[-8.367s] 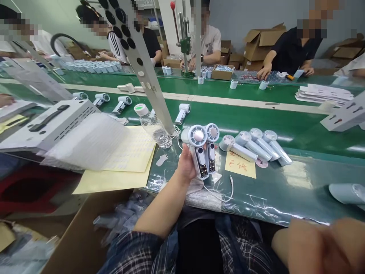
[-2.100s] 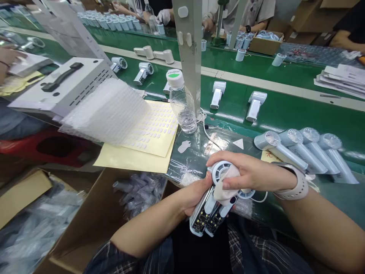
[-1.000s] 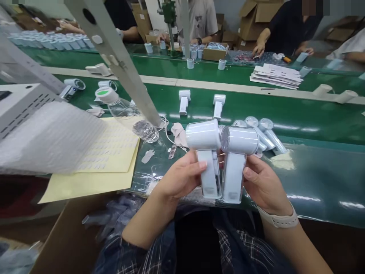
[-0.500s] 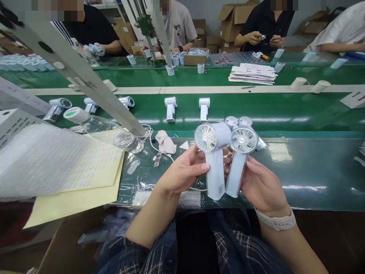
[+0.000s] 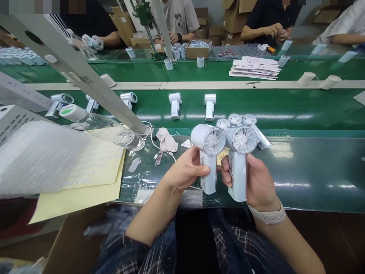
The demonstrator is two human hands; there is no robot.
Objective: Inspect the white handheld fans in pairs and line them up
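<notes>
My left hand [image 5: 186, 170] is closed around the handle of a pale blue handheld fan [image 5: 208, 173], its round clear grille facing me and to the right. Close beside it, a second handheld fan [image 5: 237, 175] of the same kind is gripped in my right hand [image 5: 261, 182], which wears a light watch band. Both fans stand upright above the bench edge, with lettering on the sides of their handles. Behind them, several more fans [image 5: 249, 120] lie on the bench, partly hidden by the two I hold.
Fans [image 5: 210, 106] stand spaced along the green conveyor [image 5: 256, 102]. A slanted metal post [image 5: 94, 85] crosses the left side, near a plastic bottle [image 5: 99, 123] and yellow sticker sheets [image 5: 114, 182]. Across the line, people work beside a stack of papers [image 5: 254, 68].
Both fans have turned in my hands, so the handle lettering now shows. The left fan's grille has swung to the right. The view has shifted slightly, and the conveyor fans appear further right.
</notes>
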